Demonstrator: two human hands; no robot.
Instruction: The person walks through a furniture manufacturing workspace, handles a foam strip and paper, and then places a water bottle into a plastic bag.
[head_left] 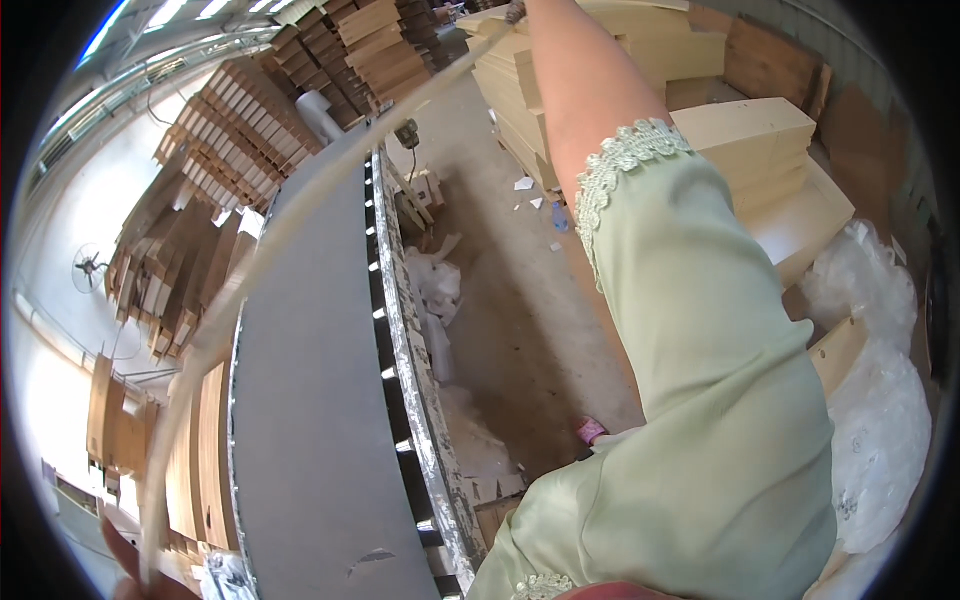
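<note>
A long pale thin strip arcs from the top centre down to the lower left, bowed over a grey panel. My right arm, in a light green sleeve with lace trim, stretches away to the top edge. There my right hand is barely visible, closed at the strip's far end. At the bottom left corner the fingers of my left hand pinch the strip's near end. The strip runs along the panel's left edge.
The grey panel lies on a paint-splashed frame rail. Stacks of wooden boards stand at left, and pale board stacks at right. White plastic wrapping lies at right, scraps litter the concrete floor, and a wall fan hangs at left.
</note>
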